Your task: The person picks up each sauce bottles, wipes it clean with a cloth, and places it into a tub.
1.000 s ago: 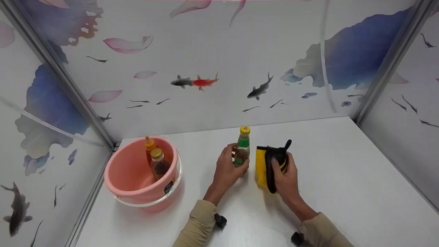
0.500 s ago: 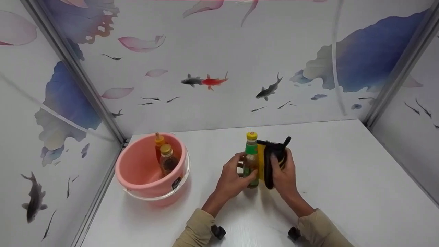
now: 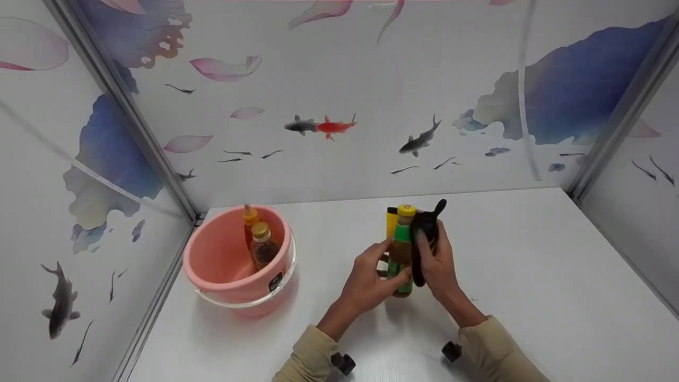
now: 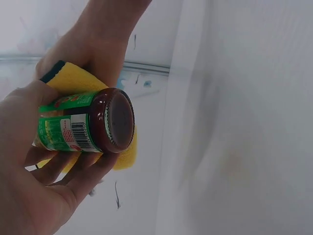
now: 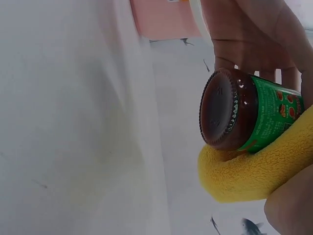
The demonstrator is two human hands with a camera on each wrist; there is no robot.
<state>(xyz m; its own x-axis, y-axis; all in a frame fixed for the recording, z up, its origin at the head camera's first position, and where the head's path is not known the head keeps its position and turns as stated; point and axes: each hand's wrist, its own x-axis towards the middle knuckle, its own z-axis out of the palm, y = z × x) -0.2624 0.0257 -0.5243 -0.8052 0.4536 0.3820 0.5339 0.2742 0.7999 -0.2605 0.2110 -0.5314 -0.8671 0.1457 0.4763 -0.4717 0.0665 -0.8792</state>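
Note:
My left hand (image 3: 371,281) grips a glass sauce bottle (image 3: 401,233) with a yellow cap and green label, fingers and thumb round its lower body. The bottle is held upright above the table, its ridged dark base showing in the left wrist view. My right hand (image 3: 441,268) holds a folded yellow-and-black cloth (image 3: 427,222) with a black hanging loop at the top. In the right wrist view the yellow plush side of the cloth (image 5: 239,176) wraps against the bottle (image 5: 271,112). Part of the cloth lies hidden behind the bottle in the head view.
A pink bucket (image 3: 207,254) with a white handle stands on the left of the white table (image 3: 530,265). Inside it are a squeeze bottle (image 3: 251,215) with an orange-yellow top and a gold-capped glass bottle (image 3: 262,246). Printed wall panels (image 3: 371,69) enclose the table's back and sides.
My left hand has brought the bottle right, against the cloth. The cloth, at first apart from the bottle, now folds around behind it. The head view has shifted slightly.

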